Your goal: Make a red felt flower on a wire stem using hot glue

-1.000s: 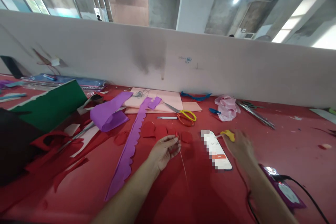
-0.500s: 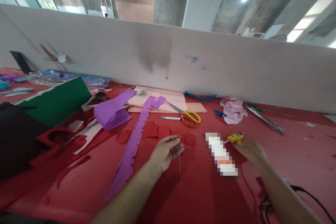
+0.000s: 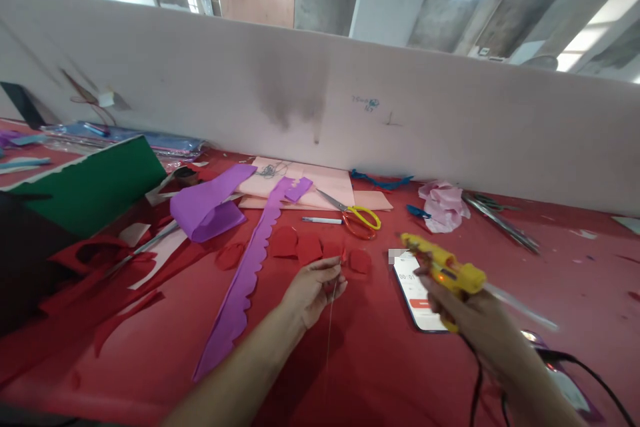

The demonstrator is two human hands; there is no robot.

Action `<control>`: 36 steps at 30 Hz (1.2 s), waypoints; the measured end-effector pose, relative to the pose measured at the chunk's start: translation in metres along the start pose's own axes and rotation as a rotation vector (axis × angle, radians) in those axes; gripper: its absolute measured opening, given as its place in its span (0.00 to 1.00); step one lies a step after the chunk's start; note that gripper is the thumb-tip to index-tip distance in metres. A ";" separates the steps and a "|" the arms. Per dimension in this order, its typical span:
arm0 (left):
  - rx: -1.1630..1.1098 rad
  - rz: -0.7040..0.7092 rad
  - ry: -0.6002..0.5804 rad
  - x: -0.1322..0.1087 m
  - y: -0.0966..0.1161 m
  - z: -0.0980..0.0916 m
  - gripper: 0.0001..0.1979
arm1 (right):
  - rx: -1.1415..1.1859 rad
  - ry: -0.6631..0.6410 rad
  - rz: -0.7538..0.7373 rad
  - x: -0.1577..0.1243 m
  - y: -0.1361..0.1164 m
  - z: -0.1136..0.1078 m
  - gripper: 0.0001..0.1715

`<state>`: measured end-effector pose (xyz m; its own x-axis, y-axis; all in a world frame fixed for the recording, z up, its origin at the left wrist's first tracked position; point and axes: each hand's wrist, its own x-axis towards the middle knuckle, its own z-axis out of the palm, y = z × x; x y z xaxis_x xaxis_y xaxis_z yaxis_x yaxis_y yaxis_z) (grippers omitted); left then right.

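At the near right, a black cable [image 3: 583, 361] runs past the right forearm to a purple-edged device [image 3: 575, 397], partly hidden by that arm. The right hand [image 3: 463, 313] is wrapped around the handle of a yellow glue gun [image 3: 443, 260], slightly blurred, its nozzle pointing left and a clear glue stick [image 3: 523, 307] jutting from its back end. The gun is raised above the table, overlapping part of a phone [image 3: 419, 297] that lies face up on the red tabletop [image 3: 380, 360].

To the left, the left hand [image 3: 315, 290] has thumb and forefinger pinched together on a thin wire [image 3: 330, 330], which hangs down toward the near edge; a small red tip [image 3: 343, 255] shows at the fingertips. The other fingers are loosely curled. A purple scalloped strip [image 3: 237, 300] lies left of this hand.

Just beyond the fingers, red cut pieces [image 3: 309, 249] lie in a row. Behind them are a white pen [image 3: 323, 221] and scissors [image 3: 367, 217] with yellow and orange handles, the blades reaching over pink sheets [image 3: 325, 180]. Crumpled pink paper [image 3: 445, 207] sits to the right, beside a blue scrap [image 3: 418, 211]. A white partition [image 3: 200, 80] stands behind everything on the table.
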<state>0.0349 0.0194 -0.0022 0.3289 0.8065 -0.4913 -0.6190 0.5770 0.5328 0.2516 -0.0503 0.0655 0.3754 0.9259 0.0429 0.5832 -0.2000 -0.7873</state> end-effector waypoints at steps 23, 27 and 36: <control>0.045 0.037 0.050 0.000 0.002 0.002 0.07 | -0.190 -0.370 -0.007 -0.008 0.004 0.040 0.30; 0.053 0.040 0.046 0.000 0.003 0.002 0.06 | -0.189 -0.376 0.003 -0.007 0.006 0.041 0.29; 0.046 0.027 0.043 0.001 0.003 0.002 0.06 | -0.181 -0.397 -0.001 -0.007 0.005 0.041 0.27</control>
<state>0.0346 0.0224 0.0001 0.2808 0.8159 -0.5054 -0.5933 0.5615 0.5768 0.2221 -0.0450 0.0362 0.0896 0.9704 -0.2241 0.7133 -0.2196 -0.6656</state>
